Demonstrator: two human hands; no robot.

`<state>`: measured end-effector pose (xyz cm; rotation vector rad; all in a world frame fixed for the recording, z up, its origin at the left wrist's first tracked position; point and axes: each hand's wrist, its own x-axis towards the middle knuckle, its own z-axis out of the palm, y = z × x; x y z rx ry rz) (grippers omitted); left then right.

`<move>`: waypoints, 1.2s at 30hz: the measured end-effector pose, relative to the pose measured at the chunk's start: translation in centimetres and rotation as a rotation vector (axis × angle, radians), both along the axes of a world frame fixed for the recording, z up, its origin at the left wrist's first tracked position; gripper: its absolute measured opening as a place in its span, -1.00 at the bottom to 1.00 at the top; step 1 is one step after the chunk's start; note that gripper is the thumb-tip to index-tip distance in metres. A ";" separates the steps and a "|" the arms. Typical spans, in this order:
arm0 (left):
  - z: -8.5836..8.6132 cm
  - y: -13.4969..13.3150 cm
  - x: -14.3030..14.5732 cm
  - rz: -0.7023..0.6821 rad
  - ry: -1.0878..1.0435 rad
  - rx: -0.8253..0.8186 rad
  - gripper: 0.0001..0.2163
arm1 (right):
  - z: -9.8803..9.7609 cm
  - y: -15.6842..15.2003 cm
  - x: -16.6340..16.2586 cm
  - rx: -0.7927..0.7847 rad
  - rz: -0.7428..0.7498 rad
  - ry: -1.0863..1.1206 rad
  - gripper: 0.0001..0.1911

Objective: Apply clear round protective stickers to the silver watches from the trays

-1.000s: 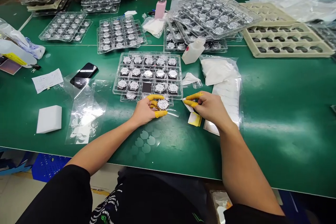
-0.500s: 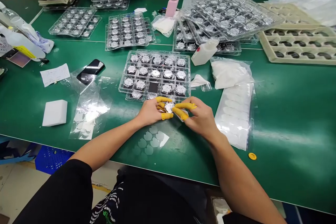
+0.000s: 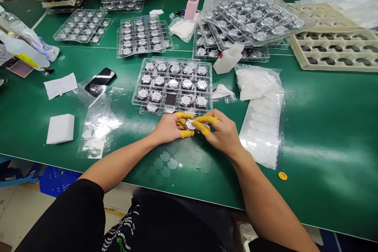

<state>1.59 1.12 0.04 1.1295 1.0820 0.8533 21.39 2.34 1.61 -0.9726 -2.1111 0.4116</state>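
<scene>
My left hand (image 3: 169, 128), with yellow finger cots on its fingertips, is closed around a round silver watch head (image 3: 189, 124) held just above the table. My right hand (image 3: 221, 130), also in yellow cots, has its fingers pressed together at the right side of the watch head. A bit of something pale shows by those fingers, too small to name. Directly beyond both hands lies a clear plastic tray (image 3: 173, 82) of watch heads, stacked on another; one pocket (image 3: 170, 99) in its front row shows bare black. Several clear round films (image 3: 165, 163) lie on the table nearer me.
A white block (image 3: 60, 128), phone (image 3: 102, 80) and clear plastic bags (image 3: 102, 126) lie left. At right are a white bottle (image 3: 228, 59), a bag of white pieces (image 3: 261, 126) and a yellow finger cot (image 3: 282, 176). More watch trays (image 3: 141, 35) and two co-workers are across the table.
The view has shifted slightly. Both hands stay together at the watch head, which appears a little more tilted. The bright patch beside the clear round films no longer shows.
</scene>
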 end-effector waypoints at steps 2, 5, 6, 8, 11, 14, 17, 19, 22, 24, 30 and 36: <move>0.1 0.0 0.0 0.007 -0.003 -0.003 -0.41 | -0.1 -0.1 0.0 -0.021 0.055 -0.006 -0.90; 0.3 -0.1 0.1 0.009 -0.005 0.002 -0.43 | -0.1 -0.1 0.0 -0.035 -0.002 -0.018 -0.88; 0.3 -0.1 0.1 0.016 -0.003 0.001 -0.43 | -0.1 -0.1 0.0 -0.039 -0.038 -0.014 -0.88; 0.3 -0.2 0.1 0.014 0.007 -0.003 -0.43 | 0.0 -0.1 0.0 -0.049 -0.038 0.004 -0.89; 0.3 -0.3 0.1 -0.005 0.035 0.007 -0.43 | -0.1 -0.1 -0.2 -0.063 0.026 0.029 -0.87; 0.3 -0.3 0.1 0.024 0.047 0.013 -0.44 | -0.2 0.0 -0.4 -0.084 -0.057 0.059 -0.85; 0.3 -0.2 0.2 0.025 0.022 0.006 -0.46 | -0.3 0.1 -0.4 -0.108 0.016 0.086 -0.88; 0.2 -0.2 0.2 0.026 -0.004 0.009 -0.45 | -0.3 0.2 -0.3 -0.090 0.048 0.088 -0.88; 0.2 -0.3 0.3 0.063 -0.026 0.000 -0.45 | -0.2 0.4 -0.4 -0.066 -0.014 0.073 -0.87; 0.1 -0.3 0.3 0.071 -0.023 -0.001 -0.44 | -0.2 0.3 -0.6 -0.094 0.039 0.062 -0.88; 0.5 -0.5 0.5 0.093 -0.025 0.001 -0.44 | -0.6 0.6 0.0 -0.003 -0.139 0.018 -0.84; 0.8 -0.2 -0.2 0.228 -0.116 0.200 -0.36 | -0.2 0.2 1.8 0.146 -0.360 0.011 -0.66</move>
